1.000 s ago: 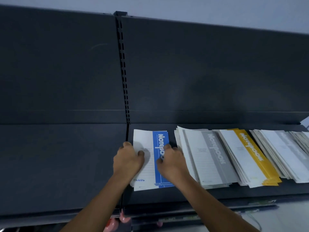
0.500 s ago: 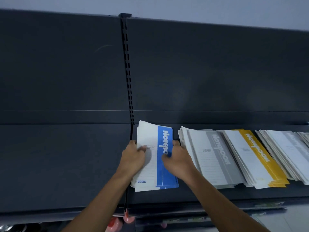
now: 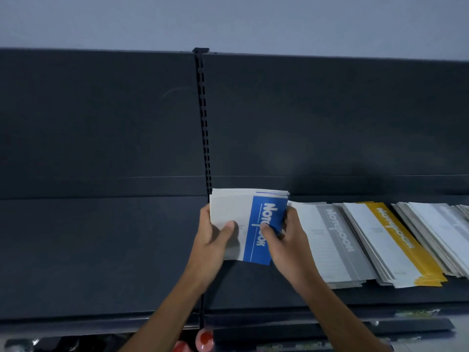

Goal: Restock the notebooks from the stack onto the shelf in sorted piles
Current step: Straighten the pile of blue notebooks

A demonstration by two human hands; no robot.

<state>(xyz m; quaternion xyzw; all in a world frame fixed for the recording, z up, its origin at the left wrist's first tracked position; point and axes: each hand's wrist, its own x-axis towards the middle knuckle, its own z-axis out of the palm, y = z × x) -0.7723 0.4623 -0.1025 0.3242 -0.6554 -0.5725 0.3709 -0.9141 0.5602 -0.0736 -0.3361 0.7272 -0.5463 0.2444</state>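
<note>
Taking the slotted upright [image 3: 205, 128] as the landmark: to its left the shelf [image 3: 101, 250] is bare dark metal. Just right of the upright, your left hand [image 3: 212, 240] is closed on the left edge of the blue notebooks [image 3: 261, 224], thumb on the white cover and fingers wrapped behind. Your right hand [image 3: 285, 243] is closed on the opposite edge, thumb pressed on the blue band. The bundle is tilted up, its far edge near the back panel and its near edge apparently off the deck. Further right of the upright lie the grey pile [image 3: 332, 245], just beside the right hand, then the yellow pile [image 3: 396, 245], then a second grey pile [image 3: 441, 229] at the frame edge. The step in hand appears to be squaring the blue bundle. Keep both grips firm, knock the edges even, then lay it flat close to the upright and clear of the grey pile, which is fanned and could be dragged by your right wrist. Not verifiable: the fingers behind the bundle, the number of notebooks held, the source stack, the extent of the rightmost pile, and the red items [image 3: 203, 339] below the shelf lip.
</note>
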